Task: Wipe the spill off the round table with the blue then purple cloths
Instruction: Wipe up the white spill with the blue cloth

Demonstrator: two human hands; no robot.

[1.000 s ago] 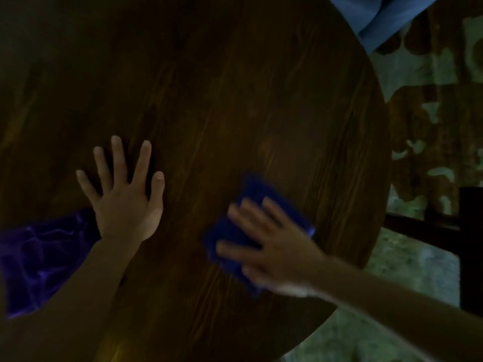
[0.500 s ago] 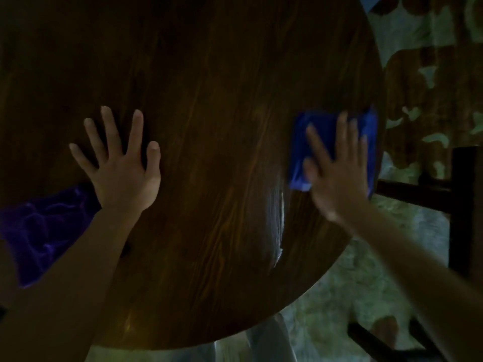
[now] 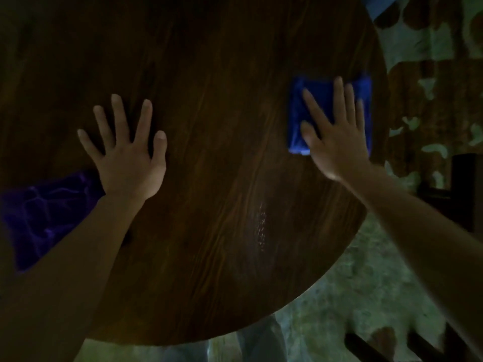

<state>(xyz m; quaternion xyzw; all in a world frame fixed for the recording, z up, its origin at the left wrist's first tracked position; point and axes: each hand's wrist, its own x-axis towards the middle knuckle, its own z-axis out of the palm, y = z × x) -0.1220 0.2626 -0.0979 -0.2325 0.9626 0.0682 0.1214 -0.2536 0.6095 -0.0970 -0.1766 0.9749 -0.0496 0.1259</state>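
Observation:
The round dark wooden table (image 3: 209,74) fills most of the view. My right hand (image 3: 337,137) lies flat with fingers spread, pressing the folded blue cloth (image 3: 316,100) onto the table near its right edge. My left hand (image 3: 128,158) rests flat on the wood at the left, fingers apart, holding nothing. The purple cloth (image 3: 44,218) lies crumpled on the table at the far left, partly hidden under my left forearm. A thin streak of wet droplets (image 3: 261,226) glistens on the wood below and between my hands.
A dark wooden chair frame (image 3: 462,184) stands at the right beyond the table edge, with more dark rails (image 3: 366,346) at the lower right. Mottled green and brown floor (image 3: 352,296) shows past the rim. Blue fabric (image 3: 379,3) peeks in at the top right.
My right hand has swept the blue cloth from the lower middle of the table up to the right edge, leaving a wet streak. My left hand has stayed planted.

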